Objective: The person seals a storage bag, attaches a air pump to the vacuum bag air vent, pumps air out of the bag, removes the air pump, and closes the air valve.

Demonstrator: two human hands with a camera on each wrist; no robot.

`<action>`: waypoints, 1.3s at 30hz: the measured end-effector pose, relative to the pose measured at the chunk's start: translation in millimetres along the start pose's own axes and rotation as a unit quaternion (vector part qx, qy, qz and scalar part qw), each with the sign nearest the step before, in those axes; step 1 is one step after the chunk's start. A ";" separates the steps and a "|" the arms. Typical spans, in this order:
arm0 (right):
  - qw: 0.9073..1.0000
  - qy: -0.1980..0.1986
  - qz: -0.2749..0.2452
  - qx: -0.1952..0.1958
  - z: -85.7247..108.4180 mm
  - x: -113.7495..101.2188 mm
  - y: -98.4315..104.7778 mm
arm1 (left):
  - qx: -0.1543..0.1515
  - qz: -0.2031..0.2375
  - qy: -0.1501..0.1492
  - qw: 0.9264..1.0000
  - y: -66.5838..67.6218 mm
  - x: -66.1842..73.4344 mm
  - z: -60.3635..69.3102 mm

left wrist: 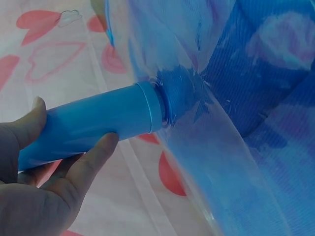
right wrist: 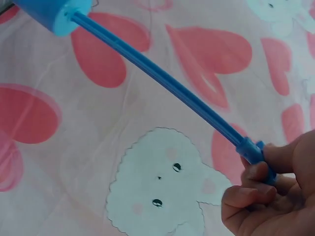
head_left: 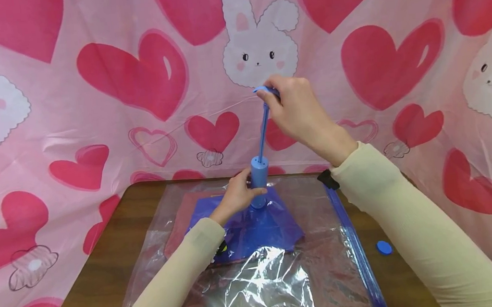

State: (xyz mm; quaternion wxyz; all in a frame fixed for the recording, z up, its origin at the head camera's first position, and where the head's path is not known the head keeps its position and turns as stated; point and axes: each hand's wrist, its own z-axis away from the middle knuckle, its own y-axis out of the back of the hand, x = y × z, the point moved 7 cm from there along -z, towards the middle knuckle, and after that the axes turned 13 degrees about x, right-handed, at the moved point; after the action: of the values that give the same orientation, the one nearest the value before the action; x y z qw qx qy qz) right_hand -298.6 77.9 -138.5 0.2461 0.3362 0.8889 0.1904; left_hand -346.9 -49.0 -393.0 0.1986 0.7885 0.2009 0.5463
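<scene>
A blue hand pump (head_left: 259, 172) stands upright on a clear plastic storage bag (head_left: 328, 267) that holds folded blue cloth (head_left: 239, 236) and reddish cloth. Low on the pump's barrel, my left hand (head_left: 237, 196) grips it with thumb and fingers around the sides. In the left wrist view the barrel's end (left wrist: 150, 107) meets the bag's film. My right hand (head_left: 296, 103) holds the pump's handle (right wrist: 256, 153) high above the barrel. Between handle and barrel the thin rod (right wrist: 162, 78) is drawn far out. The handle is partly hidden by my fingers.
A small round blue cap (head_left: 384, 247) lies on the brown wooden table (head_left: 103, 266), right of the bag. The bag's blue zip edge (head_left: 355, 246) runs along its right side. Behind the table hangs a pink curtain (head_left: 206, 94) with hearts and rabbits.
</scene>
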 end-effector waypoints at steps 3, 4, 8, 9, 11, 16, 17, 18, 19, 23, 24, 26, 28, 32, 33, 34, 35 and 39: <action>1.000 -0.005 0.004 -0.001 5.1 1.7 -0.8 | -0.001 -0.004 -0.003 1.000 -0.7 0.9 -0.2; 1.000 -0.005 0.004 0.000 7.7 3.3 -2.9 | -0.002 -0.005 -0.003 1.000 -1.0 1.1 -0.2; 1.000 -0.011 -0.007 -0.023 25.9 16.1 -25.1 | -0.001 -0.005 0.000 1.000 -1.1 2.5 -0.5; 0.999 -0.016 -0.006 -0.037 32.7 21.3 -34.1 | 0.000 -0.005 -0.002 1.000 -0.9 3.3 -0.7; 0.997 -0.032 0.000 -0.073 48.6 32.6 -53.5 | 0.004 -0.007 -0.007 1.000 0.0 4.5 -1.3; 0.990 -0.055 0.018 -0.132 85.0 54.0 -88.7 | 0.008 -0.012 -0.031 0.999 1.0 7.6 -1.6; 0.989 -0.053 0.016 -0.134 89.1 55.7 -92.5 | 0.008 -0.013 -0.036 0.999 1.0 7.9 -1.4; 0.990 -0.050 0.012 -0.133 91.7 56.7 -94.9 | 0.008 -0.014 -0.039 0.999 0.9 7.9 -1.3; 0.990 -0.046 0.009 -0.132 93.1 57.1 -96.5 | 0.007 -0.013 -0.038 0.999 0.8 7.5 -1.3; 0.991 -0.038 0.010 -0.127 88.9 56.5 -95.0 | 0.005 -0.011 -0.031 0.999 -0.2 5.8 -2.0; 0.991 -0.037 0.013 -0.126 86.0 55.6 -93.0 | 0.005 -0.011 -0.027 1.000 -0.4 5.0 -2.4; 0.992 -0.032 0.014 -0.117 77.4 52.2 -86.9 | 0.008 -0.010 -0.024 1.000 -0.5 4.0 -3.3; 0.995 -0.024 0.012 -0.100 65.6 46.5 -77.5 | 0.009 -0.010 -0.022 1.000 -0.8 2.6 -4.0; 0.999 -0.002 -0.001 -0.046 33.5 25.8 -46.2 | 0.012 -0.007 -0.016 1.000 -1.2 0.3 -4.4; 0.999 0.004 -0.003 -0.032 25.0 20.3 -37.1 | 0.012 -0.006 -0.015 1.000 -1.3 -0.1 -4.2; 1.000 0.011 -0.005 -0.018 17.2 14.9 -28.2 | 0.011 -0.006 -0.011 1.000 -1.3 -0.5 -3.9; 1.000 0.017 -0.007 -0.005 10.5 9.5 -19.9 | 0.010 -0.005 -0.009 1.000 -1.3 -0.7 -3.7; 1.000 0.025 -0.001 0.019 -0.5 -3.9 -0.2 | 0.005 -0.006 -0.007 1.000 1.5 1.7 -3.8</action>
State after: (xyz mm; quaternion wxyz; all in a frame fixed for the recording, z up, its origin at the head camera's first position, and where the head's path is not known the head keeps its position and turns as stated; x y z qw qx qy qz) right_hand -296.5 75.0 -136.9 0.2179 0.3353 0.8984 0.1817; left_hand -349.8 -49.0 -389.6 0.1993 0.7923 0.2067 0.5383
